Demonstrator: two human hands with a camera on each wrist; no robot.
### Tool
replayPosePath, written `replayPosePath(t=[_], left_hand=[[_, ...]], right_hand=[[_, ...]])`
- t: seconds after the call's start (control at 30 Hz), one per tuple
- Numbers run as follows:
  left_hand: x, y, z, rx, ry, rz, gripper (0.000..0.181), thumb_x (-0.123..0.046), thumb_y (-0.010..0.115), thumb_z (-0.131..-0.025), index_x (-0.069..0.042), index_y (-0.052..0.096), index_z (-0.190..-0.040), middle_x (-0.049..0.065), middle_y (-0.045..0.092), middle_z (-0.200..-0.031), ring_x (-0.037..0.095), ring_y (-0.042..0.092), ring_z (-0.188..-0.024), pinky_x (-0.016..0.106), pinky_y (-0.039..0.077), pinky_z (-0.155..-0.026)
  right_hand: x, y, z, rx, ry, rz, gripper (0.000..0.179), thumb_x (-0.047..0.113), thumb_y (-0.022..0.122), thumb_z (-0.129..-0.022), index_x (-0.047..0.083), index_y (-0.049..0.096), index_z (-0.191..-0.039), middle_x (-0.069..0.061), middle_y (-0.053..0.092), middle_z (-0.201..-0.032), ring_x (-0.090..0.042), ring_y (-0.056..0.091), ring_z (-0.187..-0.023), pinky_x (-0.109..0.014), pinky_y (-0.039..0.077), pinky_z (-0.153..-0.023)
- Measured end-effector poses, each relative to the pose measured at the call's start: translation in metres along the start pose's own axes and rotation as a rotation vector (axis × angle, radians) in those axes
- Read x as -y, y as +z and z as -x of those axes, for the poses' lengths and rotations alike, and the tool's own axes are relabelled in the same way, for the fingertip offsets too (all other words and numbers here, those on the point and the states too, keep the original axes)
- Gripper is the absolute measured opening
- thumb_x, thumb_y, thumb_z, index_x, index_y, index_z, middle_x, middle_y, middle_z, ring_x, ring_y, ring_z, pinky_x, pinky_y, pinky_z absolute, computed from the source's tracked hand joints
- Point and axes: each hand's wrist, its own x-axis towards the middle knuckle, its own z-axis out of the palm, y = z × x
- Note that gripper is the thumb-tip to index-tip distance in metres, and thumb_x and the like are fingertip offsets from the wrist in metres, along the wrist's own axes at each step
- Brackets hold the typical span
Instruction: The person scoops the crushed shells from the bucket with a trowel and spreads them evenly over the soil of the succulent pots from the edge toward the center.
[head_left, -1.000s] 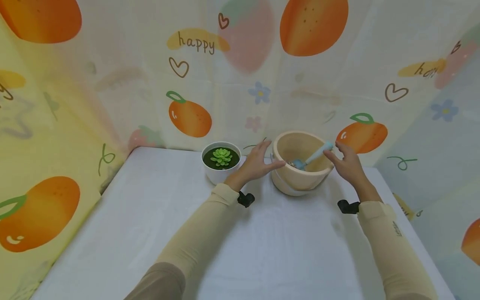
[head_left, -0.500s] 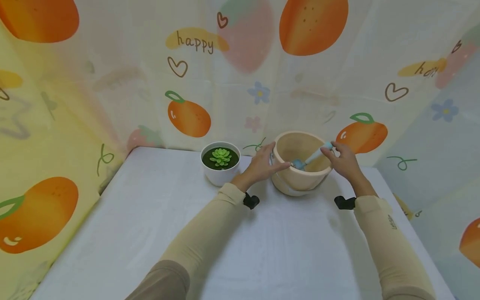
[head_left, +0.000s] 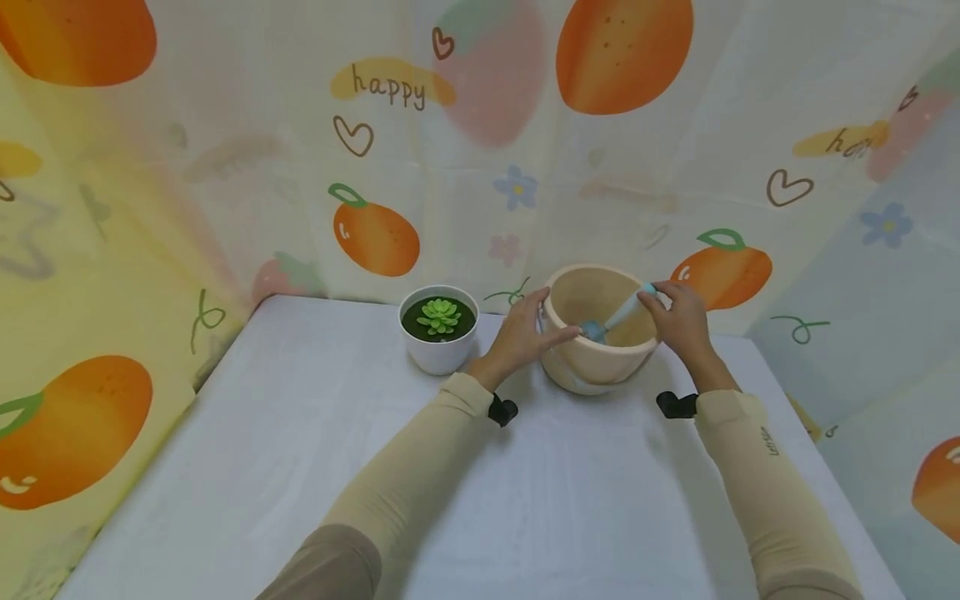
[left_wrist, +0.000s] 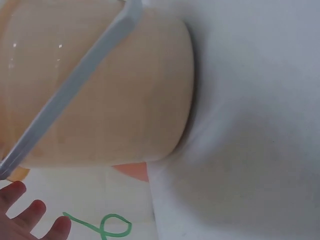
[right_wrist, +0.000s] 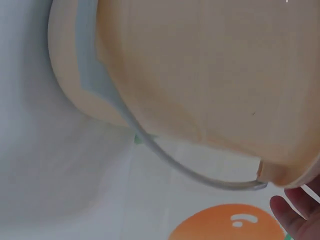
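Note:
A cream bucket (head_left: 592,363) with a grey-blue handle (left_wrist: 75,82) stands upright at the back right of the table. Inside it leans a light-blue toy shovel (head_left: 621,315), its blade low and its grip over the right rim. My right hand (head_left: 684,323) pinches the end of that grip between thumb and forefinger. In the right wrist view its other fingers (right_wrist: 287,212) show beside the rim. My left hand (head_left: 519,340) lies spread along the bucket's left side, thumb at the front rim. Its fingertips (left_wrist: 32,212) stretch past the bucket wall in the left wrist view.
Left of the bucket stands a white pot (head_left: 438,357) with a green succulent (head_left: 438,317) in dark soil. A white cloth covers the table (head_left: 570,500). Close behind hangs a fruit-printed curtain (head_left: 465,192).
My left hand has moved right, up to the bucket's rim. The right hand has come left and closed on the shovel's grip, which has shifted slightly left.

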Motion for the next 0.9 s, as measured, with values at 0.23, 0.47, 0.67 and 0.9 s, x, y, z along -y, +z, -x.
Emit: replayPosePath(t=[0.23,0.47,0.67,0.9], left_hand=[[0.005,0.005,0.000,-0.033,0.021,0.000,0.092,-0.057,0.070,-0.081,-0.009,0.033,-0.151,0.008,0.032,-0.158,0.027,0.030,-0.146,0.048,0.034,-0.115],[0.006,0.004,0.000,-0.021,0.010,0.043,0.092,-0.057,0.070,-0.082,-0.010,0.031,-0.152,0.005,0.028,-0.160,0.026,0.028,-0.147,0.046,0.032,-0.117],[0.006,0.004,-0.002,-0.008,-0.007,0.075,0.093,-0.054,0.071,-0.082,-0.010,0.030,-0.152,0.006,0.027,-0.160,0.023,0.026,-0.148,0.042,0.030,-0.118],[0.006,0.004,-0.003,-0.009,-0.015,0.088,0.093,-0.053,0.073,-0.082,-0.010,0.030,-0.152,0.006,0.028,-0.160,0.023,0.027,-0.148,0.042,0.031,-0.118]], right_hand=[[0.014,0.012,-0.004,-0.083,-0.053,-0.049,0.037,0.020,0.076,-0.084,-0.008,0.069,-0.106,-0.029,0.069,-0.101,-0.041,0.061,-0.097,-0.041,0.049,-0.084],[0.037,0.024,-0.008,0.038,0.054,-0.092,0.039,0.029,0.071,-0.090,-0.006,0.064,-0.106,-0.023,0.068,-0.094,-0.029,0.062,-0.084,-0.018,0.043,-0.068],[0.046,0.030,-0.014,0.180,0.051,0.016,0.035,0.031,0.068,-0.092,-0.004,0.061,-0.092,-0.020,0.067,-0.080,-0.026,0.061,-0.069,-0.027,0.045,-0.059],[0.054,0.018,-0.019,0.163,-0.010,0.048,0.029,0.015,0.070,-0.090,-0.008,0.058,-0.102,-0.027,0.065,-0.093,-0.037,0.061,-0.084,-0.048,0.051,-0.078]])
